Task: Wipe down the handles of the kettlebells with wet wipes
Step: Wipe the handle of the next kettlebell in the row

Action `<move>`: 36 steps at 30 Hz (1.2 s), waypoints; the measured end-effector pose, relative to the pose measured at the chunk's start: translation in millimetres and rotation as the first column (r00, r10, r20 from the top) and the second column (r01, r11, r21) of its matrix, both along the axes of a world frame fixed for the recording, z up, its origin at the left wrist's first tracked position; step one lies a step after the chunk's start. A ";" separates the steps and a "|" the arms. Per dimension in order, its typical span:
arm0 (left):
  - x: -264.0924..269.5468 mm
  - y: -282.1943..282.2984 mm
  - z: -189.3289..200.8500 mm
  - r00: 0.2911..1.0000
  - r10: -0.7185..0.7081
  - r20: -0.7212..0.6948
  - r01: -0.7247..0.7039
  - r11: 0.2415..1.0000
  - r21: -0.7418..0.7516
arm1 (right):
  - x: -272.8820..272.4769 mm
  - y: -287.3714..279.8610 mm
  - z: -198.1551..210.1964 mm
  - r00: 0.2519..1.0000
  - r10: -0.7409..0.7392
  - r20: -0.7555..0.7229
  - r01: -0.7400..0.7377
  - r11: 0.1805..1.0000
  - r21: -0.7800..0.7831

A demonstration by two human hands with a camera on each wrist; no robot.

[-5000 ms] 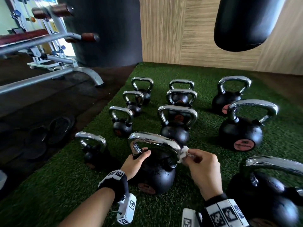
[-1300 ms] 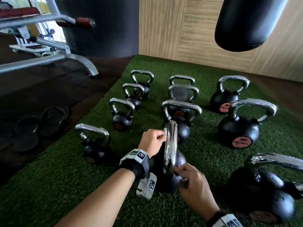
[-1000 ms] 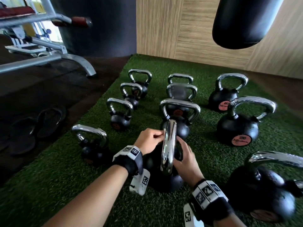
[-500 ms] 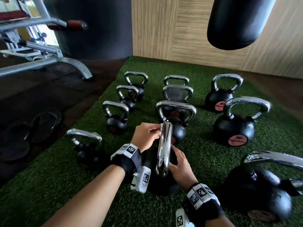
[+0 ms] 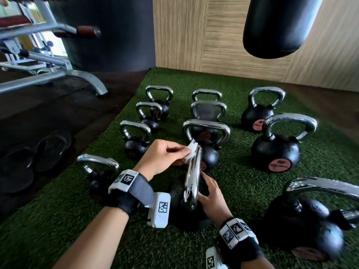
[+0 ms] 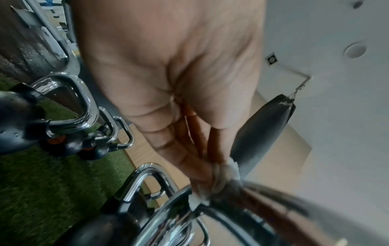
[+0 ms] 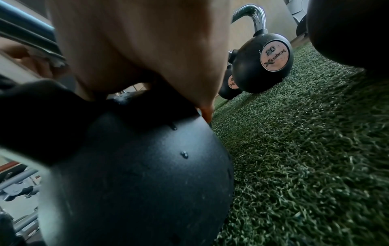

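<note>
A: The kettlebell point(image 5: 186, 214) being cleaned stands on the green turf point(image 5: 58, 220) between the two hands, its chrome handle point(image 5: 192, 179) turned edge-on to the head camera.

B: And where does the handle sit against the fingers?

A: Its far upper bend is just at the left hand's point(image 5: 163, 158) fingertips; its near leg runs down beside the right hand point(image 5: 211, 197).

B: How does it look?

A: A matte black ball, a few droplets on it in the right wrist view, under a bright, mirror-like loop.

B: The left fingers?

A: Curled together, thumb against fingertips, pinching a small white wet wipe point(image 5: 191, 152) and pressing it on the top of the handle. The left wrist view shows the wipe point(image 6: 223, 171) bunched at the fingertips, touching the chrome.

B: The right?

A: Fingers only loosely bent, lying on the ball's shoulder beside the handle's base. They hold nothing.

B: Around it?

A: Smaller kettlebells point(image 5: 136, 140) left and behind, a 20 kettlebell point(image 5: 275, 150) to the right, and a black punching bag point(image 5: 277, 26) hanging above.
</note>
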State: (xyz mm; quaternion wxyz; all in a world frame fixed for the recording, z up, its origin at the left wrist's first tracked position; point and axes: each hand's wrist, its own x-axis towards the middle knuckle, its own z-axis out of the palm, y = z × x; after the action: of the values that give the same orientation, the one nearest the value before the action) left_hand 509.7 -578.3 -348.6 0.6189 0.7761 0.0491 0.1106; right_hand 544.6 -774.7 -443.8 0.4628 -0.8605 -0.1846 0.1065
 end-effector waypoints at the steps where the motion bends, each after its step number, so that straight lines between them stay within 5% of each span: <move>1: -5.5 2.5 0.6 0.999 -0.047 -0.022 0.046 0.999 -0.023 | 0.0 0.0 -0.6 1.000 -0.001 -0.002 0.001 1.000 0.004; 4: -20.4 5.9 2.6 0.988 -0.137 -0.074 0.135 0.990 -0.028 | 0.5 0.1 -2.8 1.000 -0.008 0.006 0.008 1.000 0.022; 9: -34.0 -10.8 -6.2 0.999 0.026 0.028 -0.025 0.999 -0.030 | -0.6 0.4 -2.9 1.000 0.004 -0.013 -0.004 0.999 0.038; 13: -56.5 -6.2 -12.8 0.985 -0.154 -0.081 0.135 0.969 -0.207 | -0.2 -0.5 -3.4 1.000 0.000 -0.029 0.001 1.000 0.031; 19: -77.4 -7.4 -27.3 0.980 -0.197 -0.010 0.193 0.970 -0.151 | 3.1 -0.1 -9.4 1.000 -0.013 -0.004 0.013 1.000 0.024; 23: -90.6 -6.2 -46.9 0.974 -0.225 0.010 0.225 0.973 0.052 | 4.1 0.5 -10.2 1.000 -0.010 -0.001 0.010 1.000 0.020; 31: -101.5 -31.6 -78.5 0.980 -0.043 0.196 -0.022 0.948 0.318 | 7.7 -0.1 -18.0 1.000 -0.022 0.015 0.022 1.000 0.017; 36: -104.4 -33.6 -76.2 0.972 -0.012 0.233 -0.072 0.935 0.348 | 3.2 -0.8 -4.6 0.999 0.037 -0.003 -0.037 0.997 -0.074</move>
State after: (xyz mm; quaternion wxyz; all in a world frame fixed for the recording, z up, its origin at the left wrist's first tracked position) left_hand 405.4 -611.9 -424.8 0.4689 0.8557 -0.0322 0.2166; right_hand 547.7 -775.5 -448.5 0.4289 -0.8732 -0.1962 0.1226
